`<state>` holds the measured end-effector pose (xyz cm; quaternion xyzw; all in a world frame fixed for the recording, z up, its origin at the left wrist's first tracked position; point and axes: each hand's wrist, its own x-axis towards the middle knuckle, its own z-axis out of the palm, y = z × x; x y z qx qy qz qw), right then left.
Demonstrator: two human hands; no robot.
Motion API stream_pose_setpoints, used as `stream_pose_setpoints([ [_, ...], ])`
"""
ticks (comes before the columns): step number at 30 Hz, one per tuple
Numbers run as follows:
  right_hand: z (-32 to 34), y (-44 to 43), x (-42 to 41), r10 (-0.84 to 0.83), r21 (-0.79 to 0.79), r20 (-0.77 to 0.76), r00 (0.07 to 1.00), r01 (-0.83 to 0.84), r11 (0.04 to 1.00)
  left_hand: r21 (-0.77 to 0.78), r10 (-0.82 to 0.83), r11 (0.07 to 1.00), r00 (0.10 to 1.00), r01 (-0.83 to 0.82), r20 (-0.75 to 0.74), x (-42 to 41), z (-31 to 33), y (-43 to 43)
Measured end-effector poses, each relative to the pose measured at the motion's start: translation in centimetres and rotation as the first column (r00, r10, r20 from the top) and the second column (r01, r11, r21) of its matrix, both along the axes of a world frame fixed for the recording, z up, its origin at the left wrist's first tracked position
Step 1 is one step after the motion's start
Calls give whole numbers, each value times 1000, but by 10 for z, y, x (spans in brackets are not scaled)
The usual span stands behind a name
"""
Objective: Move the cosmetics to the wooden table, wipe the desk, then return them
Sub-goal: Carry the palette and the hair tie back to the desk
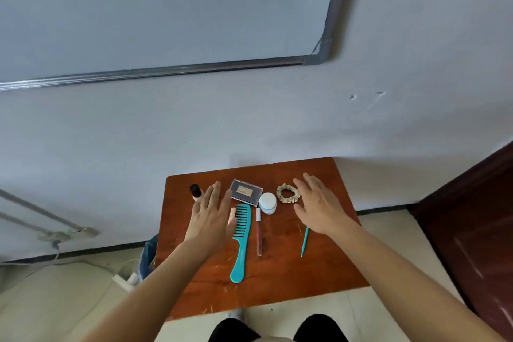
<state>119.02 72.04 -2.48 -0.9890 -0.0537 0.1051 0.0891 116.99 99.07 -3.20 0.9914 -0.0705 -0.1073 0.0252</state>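
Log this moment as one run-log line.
left hand open, holds nothing | right hand open, near scrunchie | comb, jar, palette on wooden table

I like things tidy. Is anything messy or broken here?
Nothing is spilled or tipped. The comb, jar and hair tie sit neatly. Only the table looks scratched near its front edge.

A metal-framed whiteboard (166,8) is hanging on the pale grey wall (249,119); a small reddish wooden table (277,272) is standing against it on the light floor (55,300), a dark wooden door (472,230) showing at right.
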Motion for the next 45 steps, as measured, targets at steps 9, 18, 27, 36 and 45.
stream_pose_setpoints([
  [9,-67,11,38,-117,3,-170,979,119,993,35,-206,976,968,213,-146,86,-69,-14],
  [18,-115,10,50,-54,27,-136,989,58,998,32,-248,962,912,272,-326,129,-106,-35],
  [27,-102,-2,64,-87,101,-6,996,87,991,-41,-80,996,975,73,-205,137,-90,-30],
  [36,-31,-20,66,-252,197,195,948,214,957,-249,-121,955,978,162,172,139,-10,-27],
  [45,31,-66,-76,-639,216,306,706,602,769,-320,-514,713,775,624,367,98,41,-119],
])
